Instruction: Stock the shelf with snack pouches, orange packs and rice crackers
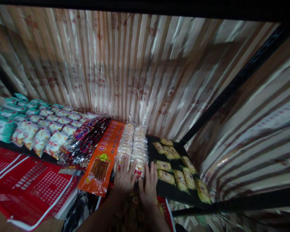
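Observation:
Two rows of white snacks in clear wrappers (132,141) stand side by side on the dark shelf (161,190). My left hand (124,176) lies on the front of the left row, palm down with its fingers stretched out. Against the front right corner of the right row rests my right hand (148,182), its fingers extended too. Just left of the rows is a long orange snack packet (102,161) with its front end past the shelf edge. Several small yellow packets (180,180) lie loose to the right.
Dark shiny packets (87,141), white snack bags (56,141) and teal bags (2,129) line the shelf leftward. Below stands a red basket (38,187) with white edges. A black shelf post (222,90) slants up at right, before a striped curtain-like sheet (135,64).

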`<state>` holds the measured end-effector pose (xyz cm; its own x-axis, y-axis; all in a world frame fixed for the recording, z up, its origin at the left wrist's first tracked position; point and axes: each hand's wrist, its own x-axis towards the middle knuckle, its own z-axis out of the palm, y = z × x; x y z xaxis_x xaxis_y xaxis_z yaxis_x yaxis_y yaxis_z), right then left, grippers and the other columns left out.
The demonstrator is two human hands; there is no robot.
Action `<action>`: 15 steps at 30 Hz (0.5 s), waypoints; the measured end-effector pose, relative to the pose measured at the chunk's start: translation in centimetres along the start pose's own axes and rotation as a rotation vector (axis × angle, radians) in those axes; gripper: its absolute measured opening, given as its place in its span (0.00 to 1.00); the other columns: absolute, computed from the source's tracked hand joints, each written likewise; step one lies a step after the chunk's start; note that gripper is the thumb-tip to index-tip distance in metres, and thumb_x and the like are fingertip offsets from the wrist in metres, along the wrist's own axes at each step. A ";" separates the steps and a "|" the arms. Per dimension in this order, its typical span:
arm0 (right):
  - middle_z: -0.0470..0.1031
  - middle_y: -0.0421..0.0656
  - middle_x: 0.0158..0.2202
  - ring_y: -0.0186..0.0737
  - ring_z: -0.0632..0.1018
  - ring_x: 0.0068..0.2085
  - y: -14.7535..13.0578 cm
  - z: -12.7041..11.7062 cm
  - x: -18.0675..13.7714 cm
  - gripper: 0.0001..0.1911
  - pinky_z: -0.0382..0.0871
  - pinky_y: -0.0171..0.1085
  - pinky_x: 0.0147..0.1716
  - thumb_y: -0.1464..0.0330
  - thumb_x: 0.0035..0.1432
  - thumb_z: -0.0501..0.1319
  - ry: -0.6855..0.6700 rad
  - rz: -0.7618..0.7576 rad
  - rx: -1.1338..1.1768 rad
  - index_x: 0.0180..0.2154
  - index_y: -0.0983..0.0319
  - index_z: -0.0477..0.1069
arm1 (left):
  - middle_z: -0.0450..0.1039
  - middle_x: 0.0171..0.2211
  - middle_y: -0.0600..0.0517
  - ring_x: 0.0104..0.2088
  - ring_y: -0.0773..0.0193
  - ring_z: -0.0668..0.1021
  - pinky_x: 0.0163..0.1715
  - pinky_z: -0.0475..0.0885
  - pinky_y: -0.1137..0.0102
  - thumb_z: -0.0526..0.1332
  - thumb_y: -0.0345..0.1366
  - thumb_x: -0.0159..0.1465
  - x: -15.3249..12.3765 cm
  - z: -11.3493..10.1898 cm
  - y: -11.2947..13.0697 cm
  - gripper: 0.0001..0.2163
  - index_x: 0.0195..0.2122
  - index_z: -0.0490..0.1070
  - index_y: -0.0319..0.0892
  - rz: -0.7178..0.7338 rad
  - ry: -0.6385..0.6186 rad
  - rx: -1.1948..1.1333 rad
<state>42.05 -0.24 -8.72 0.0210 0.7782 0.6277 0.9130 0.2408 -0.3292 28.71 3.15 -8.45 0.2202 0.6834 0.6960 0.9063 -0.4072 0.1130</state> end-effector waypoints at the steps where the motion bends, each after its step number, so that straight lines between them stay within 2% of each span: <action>1: 0.36 0.48 0.68 0.55 0.45 0.66 0.2 -0.5 0.7 0.32 0.54 0.61 0.57 0.64 0.63 0.47 0.029 0.020 0.021 0.65 0.57 0.37 | 0.57 0.62 0.43 0.62 0.48 0.58 0.61 0.44 0.51 0.55 0.49 0.62 0.0 0.1 0.1 0.25 0.60 0.59 0.50 0.004 0.010 0.003; 3: 0.41 0.47 0.68 0.52 0.46 0.66 0.8 -1.2 2.9 0.30 0.53 0.60 0.58 0.64 0.64 0.46 0.035 0.016 0.050 0.65 0.57 0.40 | 0.58 0.61 0.43 0.61 0.49 0.60 0.61 0.44 0.51 0.55 0.49 0.62 0.1 0.2 0.2 0.24 0.59 0.61 0.50 0.004 0.025 0.007; 7: 0.47 0.47 0.67 0.48 0.48 0.66 2.5 -0.6 9.8 0.27 0.53 0.54 0.60 0.62 0.64 0.45 -0.089 -0.058 0.007 0.63 0.60 0.49 | 0.62 0.59 0.45 0.60 0.49 0.62 0.61 0.45 0.50 0.57 0.49 0.61 0.4 0.0 0.5 0.22 0.55 0.66 0.50 -0.011 0.038 0.005; 9: 0.50 0.47 0.66 0.48 0.46 0.66 3.3 0.6 13.4 0.27 0.52 0.52 0.60 0.59 0.64 0.44 -0.242 -0.099 -0.052 0.62 0.62 0.54 | 0.64 0.58 0.45 0.59 0.49 0.63 0.61 0.44 0.51 0.56 0.48 0.61 0.6 -0.3 0.5 0.21 0.55 0.67 0.50 -0.007 0.045 0.013; 11: 0.48 0.46 0.66 0.47 0.44 0.67 4.0 1.9 16.5 0.28 0.50 0.51 0.61 0.58 0.64 0.43 -0.406 -0.087 -0.119 0.62 0.62 0.54 | 0.65 0.57 0.46 0.60 0.51 0.62 0.61 0.43 0.51 0.55 0.47 0.62 0.9 -0.6 0.5 0.20 0.55 0.67 0.49 0.009 0.059 0.029; 15: 0.46 0.46 0.66 0.44 0.47 0.66 4.9 4.0 20.0 0.30 0.47 0.48 0.62 0.54 0.64 0.40 -0.684 -0.015 -0.173 0.63 0.61 0.51 | 0.68 0.55 0.46 0.63 0.54 0.56 0.62 0.43 0.55 0.54 0.44 0.63 1.2 -1.0 0.3 0.18 0.53 0.68 0.46 0.046 0.097 0.030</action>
<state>45.27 18.83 -0.63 -0.2008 0.9792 0.0283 0.9642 0.2026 -0.1713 28.87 3.32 -6.87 0.2270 0.6017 0.7658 0.9070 -0.4171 0.0589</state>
